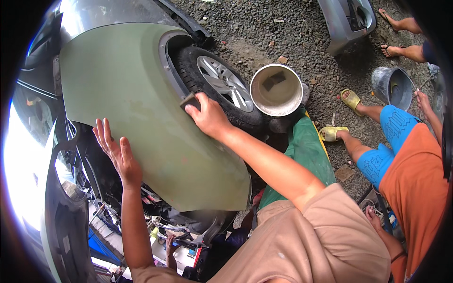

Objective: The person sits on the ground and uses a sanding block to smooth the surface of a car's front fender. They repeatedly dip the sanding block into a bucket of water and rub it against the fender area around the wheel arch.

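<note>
Olive-green primed car fender panel (141, 122): above the front wheel (222, 87).
My right hand (207, 115): fingers closed on a dark sanding block (190, 100), pressed near the wheel arch.
My left hand (115, 153): open, flat on the panel's lower edge.

left hand (115, 153) flat, fingers spread, right hand (207, 115) curled

We are in an open-air car repair yard. We see a car with its fender (141, 118) in dull green primer, a detached bumper (344, 21) lying on the gravel ground (264, 33), and buckets (276, 89) beside the wheel (222, 85).
</note>
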The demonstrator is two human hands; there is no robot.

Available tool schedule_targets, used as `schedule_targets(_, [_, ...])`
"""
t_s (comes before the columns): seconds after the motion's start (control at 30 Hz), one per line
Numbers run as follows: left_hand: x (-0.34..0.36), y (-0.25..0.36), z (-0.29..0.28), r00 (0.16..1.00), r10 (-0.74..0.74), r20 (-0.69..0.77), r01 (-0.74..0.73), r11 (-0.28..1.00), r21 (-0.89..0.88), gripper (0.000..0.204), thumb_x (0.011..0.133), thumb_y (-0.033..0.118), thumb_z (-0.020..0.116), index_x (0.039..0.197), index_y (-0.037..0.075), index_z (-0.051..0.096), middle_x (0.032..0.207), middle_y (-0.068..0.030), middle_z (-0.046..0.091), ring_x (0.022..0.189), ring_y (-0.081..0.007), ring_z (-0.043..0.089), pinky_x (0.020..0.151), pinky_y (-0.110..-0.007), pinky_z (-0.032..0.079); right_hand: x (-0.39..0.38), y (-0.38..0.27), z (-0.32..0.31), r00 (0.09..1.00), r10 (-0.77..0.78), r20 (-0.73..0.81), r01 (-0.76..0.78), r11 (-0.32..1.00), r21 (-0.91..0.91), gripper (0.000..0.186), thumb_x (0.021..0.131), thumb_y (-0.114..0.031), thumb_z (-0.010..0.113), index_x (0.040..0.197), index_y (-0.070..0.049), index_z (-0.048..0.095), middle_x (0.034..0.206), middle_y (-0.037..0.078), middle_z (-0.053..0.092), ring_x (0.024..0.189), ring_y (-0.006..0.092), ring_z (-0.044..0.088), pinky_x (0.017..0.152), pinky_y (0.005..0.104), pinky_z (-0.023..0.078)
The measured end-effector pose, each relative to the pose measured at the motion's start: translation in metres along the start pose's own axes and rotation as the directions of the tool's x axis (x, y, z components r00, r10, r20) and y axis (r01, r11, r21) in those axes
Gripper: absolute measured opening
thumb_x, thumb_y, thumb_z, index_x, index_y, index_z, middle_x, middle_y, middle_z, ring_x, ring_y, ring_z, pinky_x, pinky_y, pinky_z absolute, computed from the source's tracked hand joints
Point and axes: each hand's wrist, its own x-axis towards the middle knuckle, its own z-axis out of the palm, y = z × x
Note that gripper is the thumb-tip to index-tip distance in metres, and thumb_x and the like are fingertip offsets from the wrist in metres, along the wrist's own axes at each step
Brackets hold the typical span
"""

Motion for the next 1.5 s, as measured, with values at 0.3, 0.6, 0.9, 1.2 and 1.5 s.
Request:
schedule_targets(0.3, [-0.001, 0.000, 0.000, 1.000, -0.005, 0.004, 0.005, 1.000, -0.004, 0.061, 0.106, 0.044, 0.040, 0.156, 0.009, 0.033, 0.166, -0.0102, 0.021, 0.156, -0.0322, 0.005, 0.123, -0.051, 0.007, -0.008, -0.004, -0.002, 1.000, 0.000, -0.010, 0.000, 1.000, -0.018, 0.047, 0.094, -0.028, 0.068, 0.120, 0.009, 0.054, 0.110, 0.034, 0.065, 0.108, 0.0474, 0.064, 0.090, 0.0483, 0.052])
schedule_targets(0.6, [0.001, 0.002, 0.000, 1.000, -0.003, 0.009, 0.004, 1.000, -0.014, 0.062, 0.106, 0.044, 0.040, 0.156, 0.010, 0.033, 0.166, -0.0103, 0.021, 0.156, -0.0318, 0.006, 0.124, -0.050, 0.007, -0.011, 0.001, -0.004, 1.000, 0.006, -0.017, -0.007, 1.000, -0.012, 0.044, 0.094, -0.026, 0.068, 0.120, 0.007, 0.055, 0.106, 0.033, 0.066, 0.106, 0.0479, 0.063, 0.088, 0.0493, 0.052])
schedule_targets(0.9, [0.004, 0.004, 0.000, 1.000, 0.009, 0.013, -0.009, 1.000, -0.014, 0.061, 0.106, 0.043, 0.041, 0.156, 0.009, 0.033, 0.166, -0.0108, 0.022, 0.156, -0.0322, 0.006, 0.123, -0.050, 0.007, 0.016, 0.004, 0.001, 1.000, -0.012, -0.022, 0.012, 1.000, 0.006, 0.045, 0.093, -0.026, 0.069, 0.120, 0.006, 0.055, 0.106, 0.032, 0.066, 0.104, 0.0476, 0.064, 0.086, 0.0478, 0.052])
schedule_targets(1.2, [-0.004, -0.003, -0.002, 1.000, -0.001, 0.004, 0.001, 1.000, -0.004, 0.060, 0.106, 0.042, 0.041, 0.156, 0.009, 0.034, 0.166, -0.0113, 0.022, 0.156, -0.0320, 0.007, 0.124, -0.050, 0.007, -0.040, 0.010, -0.008, 0.999, -0.041, -0.019, 0.041, 0.999, 0.016, 0.042, 0.095, -0.026, 0.067, 0.120, 0.005, 0.054, 0.107, 0.030, 0.067, 0.103, 0.0471, 0.064, 0.085, 0.0488, 0.052])
schedule_targets(1.5, [0.000, -0.001, 0.001, 1.000, -0.017, 0.000, 0.017, 1.000, 0.009, 0.060, 0.106, 0.041, 0.041, 0.156, 0.009, 0.034, 0.166, -0.0114, 0.022, 0.156, -0.0319, 0.007, 0.124, -0.049, 0.006, -0.020, 0.007, -0.005, 0.998, -0.055, -0.003, 0.055, 0.998, 0.020, 0.046, 0.096, -0.029, 0.066, 0.123, 0.006, 0.053, 0.109, 0.033, 0.066, 0.106, 0.0480, 0.063, 0.089, 0.0506, 0.052])
